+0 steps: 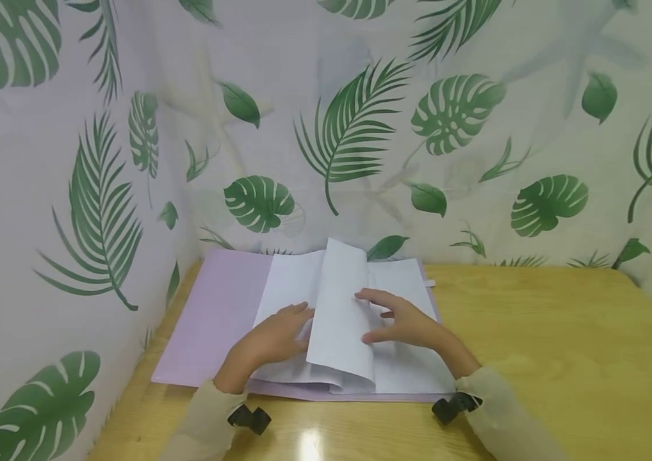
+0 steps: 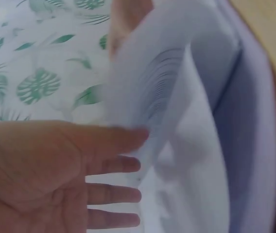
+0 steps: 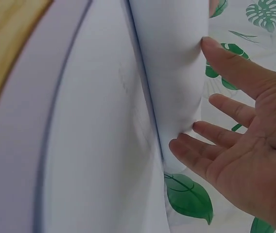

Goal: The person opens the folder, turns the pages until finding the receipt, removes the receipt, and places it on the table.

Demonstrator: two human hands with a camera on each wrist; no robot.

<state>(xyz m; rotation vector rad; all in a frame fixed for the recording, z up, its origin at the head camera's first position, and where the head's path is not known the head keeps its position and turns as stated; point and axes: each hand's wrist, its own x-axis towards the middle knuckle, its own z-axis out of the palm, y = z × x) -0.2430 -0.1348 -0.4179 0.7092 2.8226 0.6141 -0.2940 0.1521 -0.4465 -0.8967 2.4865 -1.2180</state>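
Observation:
A light purple folder [image 1: 222,301] lies spread on the wooden table with white sheets of paper [image 1: 401,365] in it. One white page [image 1: 340,314] stands raised and curved in the middle, between the two hands. My left hand [image 1: 277,336] is at its left side, fingertips partly hidden behind the page in the head view. In the left wrist view its fingers are straight and the thumb tip overlaps the blurred page. To the right, my right hand [image 1: 409,323] has its fingers spread, with fingertips against the curved page [image 3: 172,73] in the right wrist view.
The wooden table [image 1: 545,346] extends to the right of the folder. A white cloth with green leaves [image 1: 280,83] hangs behind and to the left. A small white tab [image 1: 430,283] sticks out from the folder's right edge. Dark wrist cameras [image 1: 249,419] sit on both sleeves.

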